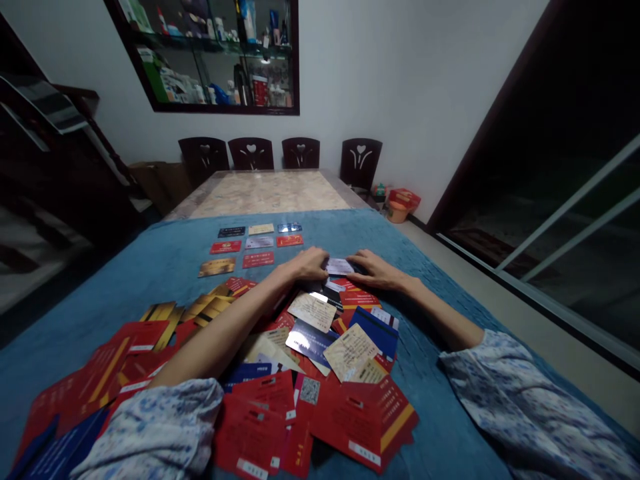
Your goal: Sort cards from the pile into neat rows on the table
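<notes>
Between both hands is a pale silvery card (340, 267), gripped at its left end by my left hand (311, 265) and at its right end by my right hand (374, 269). The fingers of both hands are bent around its edges, at the far side of a loose heap of cards. In that heap lie a cream card (313, 311), a blue card (311, 343), and red cards (350, 417). Gold cards (207, 307) fan out beside my left forearm. Beyond my left hand, several cards are laid out in rows, among them a red card (259, 260) and a gold card (217, 267).
A blue cloth (165, 267) covers the near part of the table, with bare marble-patterned tabletop (270, 190) beyond. Dark chairs (250, 153) line the far end. Red and blue cards (95, 380) spread at the near left. A glass door stands on the right.
</notes>
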The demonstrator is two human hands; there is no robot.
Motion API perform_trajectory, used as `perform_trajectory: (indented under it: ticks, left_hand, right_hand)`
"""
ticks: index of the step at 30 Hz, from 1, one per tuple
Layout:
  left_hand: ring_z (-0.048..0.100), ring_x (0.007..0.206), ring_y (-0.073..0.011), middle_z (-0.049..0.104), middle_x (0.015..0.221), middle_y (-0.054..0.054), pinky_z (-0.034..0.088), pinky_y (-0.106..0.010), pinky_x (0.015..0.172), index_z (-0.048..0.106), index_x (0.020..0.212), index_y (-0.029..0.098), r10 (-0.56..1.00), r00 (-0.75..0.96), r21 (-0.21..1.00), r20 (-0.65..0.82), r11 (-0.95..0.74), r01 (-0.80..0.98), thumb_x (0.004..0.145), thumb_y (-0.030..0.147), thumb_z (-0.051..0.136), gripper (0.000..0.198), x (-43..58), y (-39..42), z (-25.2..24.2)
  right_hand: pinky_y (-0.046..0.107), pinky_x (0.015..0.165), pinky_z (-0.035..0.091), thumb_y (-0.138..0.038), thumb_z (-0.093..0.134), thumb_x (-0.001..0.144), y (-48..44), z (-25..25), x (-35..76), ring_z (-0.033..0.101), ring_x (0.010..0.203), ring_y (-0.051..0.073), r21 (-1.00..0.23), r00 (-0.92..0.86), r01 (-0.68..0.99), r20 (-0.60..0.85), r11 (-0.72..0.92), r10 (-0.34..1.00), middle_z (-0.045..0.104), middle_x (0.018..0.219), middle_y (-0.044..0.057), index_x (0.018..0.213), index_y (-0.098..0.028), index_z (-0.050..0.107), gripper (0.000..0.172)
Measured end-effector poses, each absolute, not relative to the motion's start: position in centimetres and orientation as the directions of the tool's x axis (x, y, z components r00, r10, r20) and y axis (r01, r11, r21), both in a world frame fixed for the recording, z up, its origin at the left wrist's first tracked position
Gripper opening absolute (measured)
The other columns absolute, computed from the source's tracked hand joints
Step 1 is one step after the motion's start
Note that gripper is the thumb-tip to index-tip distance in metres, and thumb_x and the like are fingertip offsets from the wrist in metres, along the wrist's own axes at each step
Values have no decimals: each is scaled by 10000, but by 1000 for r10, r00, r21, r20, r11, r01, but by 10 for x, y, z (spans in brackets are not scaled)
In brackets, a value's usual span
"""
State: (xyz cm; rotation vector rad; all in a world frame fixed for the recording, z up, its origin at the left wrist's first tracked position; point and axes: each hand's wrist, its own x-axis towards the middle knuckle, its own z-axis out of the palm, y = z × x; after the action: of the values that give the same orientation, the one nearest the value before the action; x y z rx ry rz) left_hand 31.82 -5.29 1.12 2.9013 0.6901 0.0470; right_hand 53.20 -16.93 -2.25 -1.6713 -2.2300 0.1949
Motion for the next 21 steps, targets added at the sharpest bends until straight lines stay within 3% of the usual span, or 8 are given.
perform_trajectory:
  ticks: [6,13,21]
  left_hand:
    - [581,1196,-312,659,1245,-142,498,-403,939,709,1103,191,450,892,131,-46,-883,452,816,342,651,330,312,-55,19]
    - [506,1223,-341,630,1240,-150,469,-485,994,703,1063,180,435,899,101,-39,-894,437,843,338,624,283,301,-53,31]
    - [473,1245,-354,629,1251,-148,441,-507,1015,705,1020,184,471,882,58,7,-881,469,813,294,657,240,282,-38,38]
  right_hand:
    - [468,1012,483,-503,575,964,-171,-18,532,580,1111,293,-312,-244,902,202,298,949,628,1186,145,1305,-247,682,440]
    - [472,1010,474,-545,600,945,-162,-10,529,573,1111,286,-313,-268,894,199,320,943,623,1207,143,1305,-230,683,485]
    - [405,924,471,-532,684,884,-127,9,511,591,1037,287,-192,-353,904,168,382,920,658,1092,138,1119,-189,743,420]
